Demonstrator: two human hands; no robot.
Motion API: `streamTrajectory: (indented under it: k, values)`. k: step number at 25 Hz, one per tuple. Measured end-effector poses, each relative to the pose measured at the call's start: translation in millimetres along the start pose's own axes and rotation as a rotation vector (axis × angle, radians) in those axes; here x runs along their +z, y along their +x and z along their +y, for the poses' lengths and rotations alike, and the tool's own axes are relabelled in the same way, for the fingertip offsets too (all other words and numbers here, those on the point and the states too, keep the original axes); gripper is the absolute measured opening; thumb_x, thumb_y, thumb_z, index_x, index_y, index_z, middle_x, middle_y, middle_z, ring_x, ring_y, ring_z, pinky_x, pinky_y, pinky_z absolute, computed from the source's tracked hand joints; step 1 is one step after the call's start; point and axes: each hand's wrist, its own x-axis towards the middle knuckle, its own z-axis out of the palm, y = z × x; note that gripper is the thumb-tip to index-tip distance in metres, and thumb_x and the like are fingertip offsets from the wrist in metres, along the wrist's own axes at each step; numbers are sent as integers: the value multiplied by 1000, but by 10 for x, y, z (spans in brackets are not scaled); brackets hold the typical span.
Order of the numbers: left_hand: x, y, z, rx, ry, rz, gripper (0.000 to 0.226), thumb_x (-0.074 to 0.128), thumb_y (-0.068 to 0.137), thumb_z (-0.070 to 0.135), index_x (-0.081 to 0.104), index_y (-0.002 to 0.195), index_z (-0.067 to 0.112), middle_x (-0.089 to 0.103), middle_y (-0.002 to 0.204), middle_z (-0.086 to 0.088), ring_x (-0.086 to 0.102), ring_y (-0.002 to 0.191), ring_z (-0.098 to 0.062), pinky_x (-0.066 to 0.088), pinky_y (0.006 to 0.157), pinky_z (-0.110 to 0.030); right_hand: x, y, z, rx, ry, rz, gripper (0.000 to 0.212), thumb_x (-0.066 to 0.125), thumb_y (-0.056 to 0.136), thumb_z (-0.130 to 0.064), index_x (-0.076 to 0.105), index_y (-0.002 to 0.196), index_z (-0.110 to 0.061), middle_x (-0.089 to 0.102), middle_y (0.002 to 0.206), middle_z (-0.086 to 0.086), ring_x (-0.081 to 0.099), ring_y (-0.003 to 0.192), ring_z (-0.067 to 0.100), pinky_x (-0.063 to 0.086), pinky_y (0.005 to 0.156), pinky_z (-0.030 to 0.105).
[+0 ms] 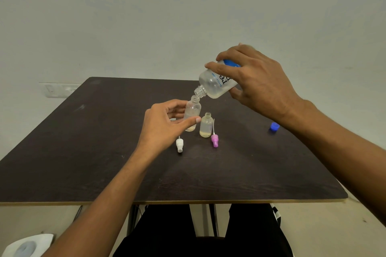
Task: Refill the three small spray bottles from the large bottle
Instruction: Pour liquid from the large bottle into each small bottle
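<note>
Two hands work: the right hand (259,81) grips the tilted large bottle (215,84), mouth just over the small bottle (192,110) that the left hand (165,123) pinches; a second bottle (206,125) stands just right.

Your left hand (165,125) and right hand (257,81) are bare, forearms (117,190) uncovered to the frame's edge; you wear plain black trousers (250,236).

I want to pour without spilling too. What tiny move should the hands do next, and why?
Probably the right hand should tip the large bottle slightly further. Its open neck sits right at the mouth of the small bottle that the left hand holds, the liquid pools near the large bottle's shoulder, and the small bottle looks mostly empty.
</note>
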Motion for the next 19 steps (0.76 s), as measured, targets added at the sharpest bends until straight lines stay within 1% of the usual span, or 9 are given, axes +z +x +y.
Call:
streamTrajectory:
  k: [5,8,11,19]
  values:
    - [7,8,-7,6,-4,-6,37,94,74,41,76,106,44,77,100,29,74,95,8,54,78,-5,-39,2,-13,2,0,0,61,73,94,-16,56,151,-28,60,146,5,53,135,31,51,97,39]
    - [13,17,-19,3,-5,-9,39,94,74,40,77,109,40,78,101,28,74,96,8,54,78,-6,-42,10,-8,-1,4,-10,61,72,96,-16,54,153,-27,58,148,7,51,137,32,46,109,42]
    - [18,22,-21,6,0,-11,38,94,74,41,76,107,43,77,100,29,74,96,8,54,78,-5,-36,14,10,-12,-7,-6,60,72,96,-16,54,153,-26,58,148,8,50,138,32,39,117,42]
    - [32,13,-26,0,5,-6,37,94,74,42,76,105,45,78,100,29,74,95,8,54,78,-6,-23,24,10,-27,-18,-3,61,75,94,-17,55,152,-25,59,146,9,52,136,33,38,120,44]
